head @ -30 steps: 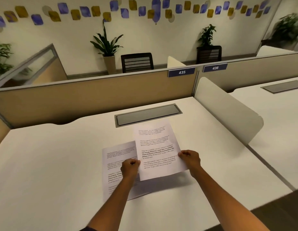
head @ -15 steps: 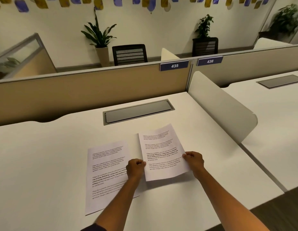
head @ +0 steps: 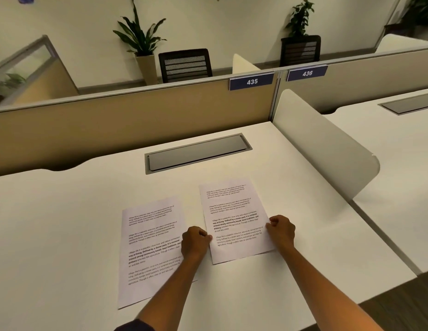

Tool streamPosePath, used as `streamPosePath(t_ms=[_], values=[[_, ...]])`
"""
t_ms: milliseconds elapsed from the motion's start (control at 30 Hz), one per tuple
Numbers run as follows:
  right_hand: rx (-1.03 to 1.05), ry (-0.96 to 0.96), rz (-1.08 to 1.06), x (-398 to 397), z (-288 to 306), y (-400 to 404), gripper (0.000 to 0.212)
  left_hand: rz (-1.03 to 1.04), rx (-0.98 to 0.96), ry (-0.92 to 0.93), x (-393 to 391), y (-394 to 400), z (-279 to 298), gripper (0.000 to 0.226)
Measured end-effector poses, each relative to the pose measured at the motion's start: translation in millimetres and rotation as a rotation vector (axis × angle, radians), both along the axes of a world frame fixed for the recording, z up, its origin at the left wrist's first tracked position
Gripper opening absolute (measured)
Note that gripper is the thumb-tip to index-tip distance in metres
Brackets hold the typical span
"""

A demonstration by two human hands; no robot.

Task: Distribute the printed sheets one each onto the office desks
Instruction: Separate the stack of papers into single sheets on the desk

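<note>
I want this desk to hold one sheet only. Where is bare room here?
Bare: desk 435 left of the lying sheet, and between the held sheet and white divider; the neighbouring desk. Crowded: the near middle, both sheets.

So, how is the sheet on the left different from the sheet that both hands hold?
The left sheet lies loose on the desk, with the left forearm crossing over its lower right part; the right sheet is pinched at its side edges by the left hand and the right hand. The left sheet lies nearer the person; the right sheet reaches farther back. Both are white pages with the same printed paragraphs.
</note>
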State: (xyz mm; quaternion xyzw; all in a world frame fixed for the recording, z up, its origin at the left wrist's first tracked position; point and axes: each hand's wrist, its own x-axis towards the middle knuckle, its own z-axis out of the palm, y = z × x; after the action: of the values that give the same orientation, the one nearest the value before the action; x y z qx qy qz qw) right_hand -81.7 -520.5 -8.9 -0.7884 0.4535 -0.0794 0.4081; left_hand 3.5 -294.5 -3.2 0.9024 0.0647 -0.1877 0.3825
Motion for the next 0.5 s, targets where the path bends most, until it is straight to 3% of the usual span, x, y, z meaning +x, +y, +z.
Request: streamPosePath(t_ms=[200, 500], values=[[-0.195, 0.023, 0.059, 7.0, 6.9, 38.0, 0.03, 0.024, 0.059, -0.068, 8.7, 16.6, 4.2, 0.025], [-0.022, -0.143, 0.353, 48.2, 13.1, 126.2, 0.031, 0.166, 0.106, -0.227, 13.5, 104.3, 15.8, 0.02]])
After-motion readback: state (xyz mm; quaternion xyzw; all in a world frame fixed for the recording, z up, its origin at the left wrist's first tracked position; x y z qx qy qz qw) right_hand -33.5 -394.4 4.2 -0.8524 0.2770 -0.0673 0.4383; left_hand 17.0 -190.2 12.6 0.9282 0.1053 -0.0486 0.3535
